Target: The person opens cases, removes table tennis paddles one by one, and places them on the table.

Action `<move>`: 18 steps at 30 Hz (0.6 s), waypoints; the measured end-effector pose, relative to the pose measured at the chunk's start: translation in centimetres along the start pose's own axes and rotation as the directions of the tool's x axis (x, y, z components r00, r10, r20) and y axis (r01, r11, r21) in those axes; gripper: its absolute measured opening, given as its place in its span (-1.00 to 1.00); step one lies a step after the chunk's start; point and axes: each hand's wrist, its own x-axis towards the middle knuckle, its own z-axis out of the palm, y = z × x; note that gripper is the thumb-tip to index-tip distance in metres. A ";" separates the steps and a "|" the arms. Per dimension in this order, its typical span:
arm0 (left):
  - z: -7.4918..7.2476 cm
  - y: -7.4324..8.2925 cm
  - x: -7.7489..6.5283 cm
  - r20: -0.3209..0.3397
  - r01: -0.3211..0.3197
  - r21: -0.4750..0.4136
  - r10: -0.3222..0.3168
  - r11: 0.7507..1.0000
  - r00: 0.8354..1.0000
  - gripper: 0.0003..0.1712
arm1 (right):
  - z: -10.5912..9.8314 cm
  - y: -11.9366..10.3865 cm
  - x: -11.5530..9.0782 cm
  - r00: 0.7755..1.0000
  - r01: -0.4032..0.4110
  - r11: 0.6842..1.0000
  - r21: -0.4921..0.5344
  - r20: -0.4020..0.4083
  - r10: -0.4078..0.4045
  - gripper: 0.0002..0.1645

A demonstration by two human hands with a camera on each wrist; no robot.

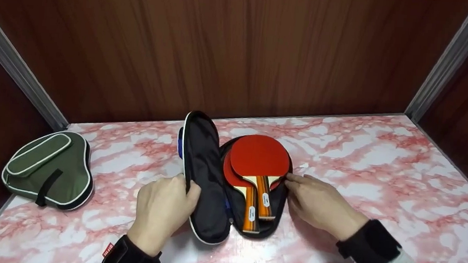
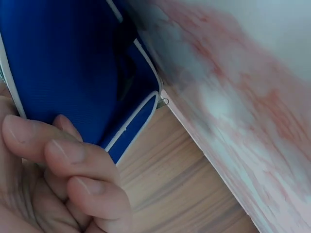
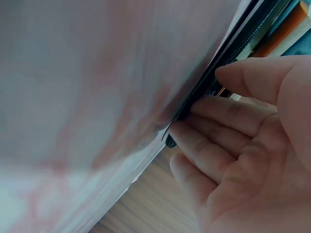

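Observation:
A table tennis racket case lies opened, its black-lined lid (image 1: 203,175) tilted up on the left and its black base (image 1: 262,233) flat on the table. Two table tennis rackets with red rubber and striped wooden handles rest in the base; the upper racket (image 1: 260,155) overlaps the lower racket (image 1: 227,170). My left hand (image 1: 165,205) grips the lid's left edge, thumb on the inside. Blue fabric (image 2: 68,63) of the lid's outer side shows in the left wrist view. My right hand (image 1: 320,201) touches the base's right rim with fairly straight fingers.
A green racket case (image 1: 58,163) with white piping and a black strap lies at the left of the table (image 1: 361,158), which has a pink-and-white marbled top. Dark wood panels (image 1: 240,52) stand behind and at both sides.

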 end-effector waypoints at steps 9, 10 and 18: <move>0.2 0.0 -0.2 0.013 0.004 -0.004 -0.004 1.000 1.000 -0.44 | -1.7 -1.8 0.9 0.988 -0.144 0.987 0.074 -0.044 0.148 -0.83; 0.2 0.0 -0.2 0.014 0.001 -0.005 -0.001 1.000 1.000 -0.44 | -1.8 -2.4 0.9 0.981 -0.176 0.980 0.091 -0.072 0.182 -0.81; 0.5 0.4 -0.2 -0.024 -0.028 -0.005 0.028 1.000 0.999 -0.45 | -1.3 -6.2 2.3 0.945 -0.318 0.947 0.051 -0.064 0.320 -0.25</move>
